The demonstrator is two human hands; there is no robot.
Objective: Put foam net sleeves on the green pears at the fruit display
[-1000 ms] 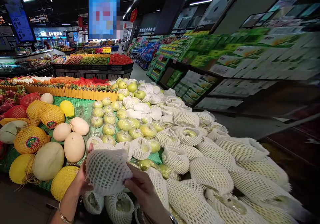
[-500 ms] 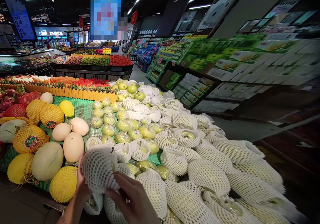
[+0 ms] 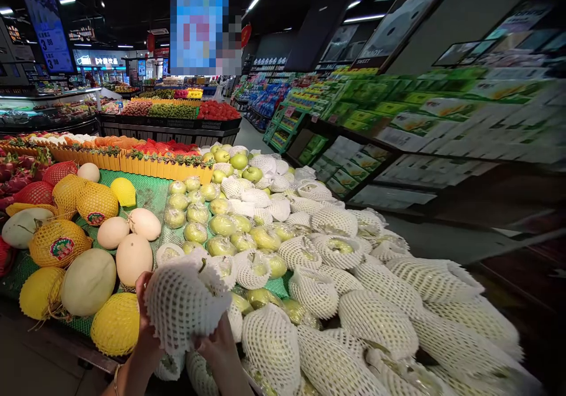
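Observation:
A pear in a white foam net sleeve point(image 3: 181, 304) is held up in front of me, above the front edge of the fruit display. Its dark stem pokes out near the top, and the sleeve flares loosely on the right. My left hand point(image 3: 148, 325) is wrapped round its left side, with a bracelet at the wrist. From below right, my right hand point(image 3: 219, 349) grips the lower part of the sleeve; most of its fingers are hidden behind it. Directly beyond lie more sleeved pears point(image 3: 252, 268) and film-wrapped pears point(image 3: 221, 246).
Left of my hands are pale melons point(image 3: 88, 282) and yellow netted melons point(image 3: 115, 324) on green matting point(image 3: 150, 192). Large foam-sleeved fruit point(image 3: 378, 322) is heaped at the right. An orange divider point(image 3: 168, 166) crosses behind; green packages point(image 3: 375, 101) fill shelves at the right.
My right hand has shifted from the front right of the sleeve to its underside. The sleeve now spreads wider at the right. The view has swung slightly left.

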